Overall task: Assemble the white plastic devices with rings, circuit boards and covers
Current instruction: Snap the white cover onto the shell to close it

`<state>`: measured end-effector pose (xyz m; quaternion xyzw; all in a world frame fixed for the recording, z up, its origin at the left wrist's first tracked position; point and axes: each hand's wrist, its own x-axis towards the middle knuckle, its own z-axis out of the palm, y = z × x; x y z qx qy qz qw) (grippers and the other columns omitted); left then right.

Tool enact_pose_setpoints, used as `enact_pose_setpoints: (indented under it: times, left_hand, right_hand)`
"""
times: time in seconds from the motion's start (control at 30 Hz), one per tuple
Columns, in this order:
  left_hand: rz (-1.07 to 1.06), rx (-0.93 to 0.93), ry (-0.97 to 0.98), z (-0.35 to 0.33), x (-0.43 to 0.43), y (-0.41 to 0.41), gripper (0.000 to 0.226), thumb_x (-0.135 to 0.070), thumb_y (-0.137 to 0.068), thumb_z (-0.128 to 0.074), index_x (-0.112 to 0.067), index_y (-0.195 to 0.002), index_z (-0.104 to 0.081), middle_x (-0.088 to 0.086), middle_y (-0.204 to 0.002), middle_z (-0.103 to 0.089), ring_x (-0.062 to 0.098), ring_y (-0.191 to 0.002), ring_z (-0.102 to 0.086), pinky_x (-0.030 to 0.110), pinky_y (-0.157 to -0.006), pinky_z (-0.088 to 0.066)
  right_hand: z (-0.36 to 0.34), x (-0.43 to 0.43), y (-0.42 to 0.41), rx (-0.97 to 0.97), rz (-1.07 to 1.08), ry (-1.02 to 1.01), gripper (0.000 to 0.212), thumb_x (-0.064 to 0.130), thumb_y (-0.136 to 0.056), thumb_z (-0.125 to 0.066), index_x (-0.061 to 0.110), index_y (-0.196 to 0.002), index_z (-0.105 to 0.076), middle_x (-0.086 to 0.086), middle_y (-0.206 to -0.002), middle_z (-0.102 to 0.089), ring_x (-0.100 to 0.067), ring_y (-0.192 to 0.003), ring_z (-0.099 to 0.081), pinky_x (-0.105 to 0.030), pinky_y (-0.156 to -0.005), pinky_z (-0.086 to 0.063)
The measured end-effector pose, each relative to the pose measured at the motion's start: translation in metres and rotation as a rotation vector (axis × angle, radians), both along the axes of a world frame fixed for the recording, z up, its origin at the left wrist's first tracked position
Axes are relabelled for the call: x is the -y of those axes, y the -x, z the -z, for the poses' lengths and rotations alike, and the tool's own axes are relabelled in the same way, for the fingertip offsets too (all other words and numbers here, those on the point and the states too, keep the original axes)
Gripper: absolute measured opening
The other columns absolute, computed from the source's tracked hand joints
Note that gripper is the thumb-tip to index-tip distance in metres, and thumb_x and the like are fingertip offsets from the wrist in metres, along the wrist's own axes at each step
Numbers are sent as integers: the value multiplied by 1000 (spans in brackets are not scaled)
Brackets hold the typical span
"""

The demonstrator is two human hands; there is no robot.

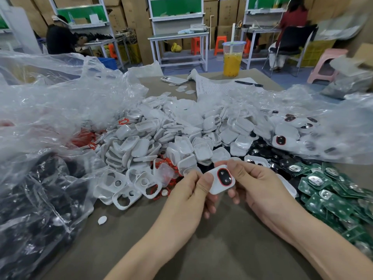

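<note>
Between both hands, left hand (191, 190) and right hand (256, 184) pinching white device (221, 181) at opposite edges

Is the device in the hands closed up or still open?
Closed on its visible front: the device shows black buttons inside a red ring. Its back is hidden.

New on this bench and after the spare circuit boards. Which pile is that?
Start at the two hands holding a white device over the brown table. The circuit boards lie to their right, the only green, flat squares, each bearing a shiny metal clip.
</note>
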<state>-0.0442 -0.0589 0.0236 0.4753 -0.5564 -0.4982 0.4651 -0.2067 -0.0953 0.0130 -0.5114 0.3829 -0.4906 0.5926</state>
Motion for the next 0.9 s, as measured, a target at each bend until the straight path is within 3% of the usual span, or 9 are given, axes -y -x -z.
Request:
enact_pose_setpoints:
  times: [0.17,0.3,0.37,0.43,0.53,0.67,0.77,0.9]
  left_hand:
    - [-14,-39,-14,1,1,1,38,-43,-92,-51,-6,-86,-57,-6,-65,-64,9,-58,-60,19,-52,-47]
    - [-51,-182,-102,2,4,1,32,-30,-99,-55,-1,-92,-63,2,-71,-67,15,-63,-64,24,-54,-53]
    - [-47,-205,-135,3,4,-1,32,-29,-101,-56,2,-93,-65,6,-74,-67,16,-65,-65,26,-53,-53]
    - [-27,-147,-125,4,4,-2,33,-28,-102,-56,1,-92,-67,5,-76,-67,15,-66,-64,27,-54,-53]
    - [-34,-83,-67,4,4,-2,21,-28,-102,-57,-12,-99,-71,-2,-81,-70,14,-69,-64,33,-58,-56]
    - [-95,-34,15,4,6,-4,14,-25,-101,-58,-21,-100,-72,1,-89,-73,19,-68,-66,33,-61,-58]
    - [-74,-39,29,4,6,-5,15,-24,-102,-57,-17,-103,-70,3,-88,-76,20,-74,-72,31,-65,-59]
    - [-47,-27,43,7,7,-7,14,-23,-102,-59,-17,-102,-71,3,-93,-77,24,-82,-75,43,-75,-63]
  right_hand:
    - [1,0,-1,19,34,-18,42,57,-84,-72,20,-101,-80,-2,-60,-62,-10,-53,-55,-18,-50,-46]
    - [1,0,-1,174,-19,-53,34,41,-79,-71,19,-103,-80,-4,-78,-72,-9,-69,-65,-17,-64,-53]
    - [1,-1,1,153,-52,-41,30,35,-83,-76,20,-109,-79,-5,-84,-72,-12,-77,-65,-18,-71,-53]
    - [1,-2,1,93,-65,-21,37,42,-82,-79,24,-114,-77,-5,-96,-75,-13,-82,-63,-20,-75,-52]
    - [-1,-4,1,-3,-74,8,34,44,-86,-73,30,-117,-75,-3,-110,-76,-15,-87,-68,-26,-82,-54]
    - [-6,-11,0,-185,-60,92,23,42,-91,-67,41,-113,-74,3,-98,-77,-8,-78,-68,-18,-79,-54]
    - [-10,-13,0,-175,-58,90,25,36,-85,-68,44,-108,-75,5,-86,-76,-6,-72,-65,-13,-74,-51]
    - [-10,-13,3,-216,-83,49,26,22,-92,-70,41,-109,-76,4,-98,-77,-9,-86,-70,-19,-80,-52]
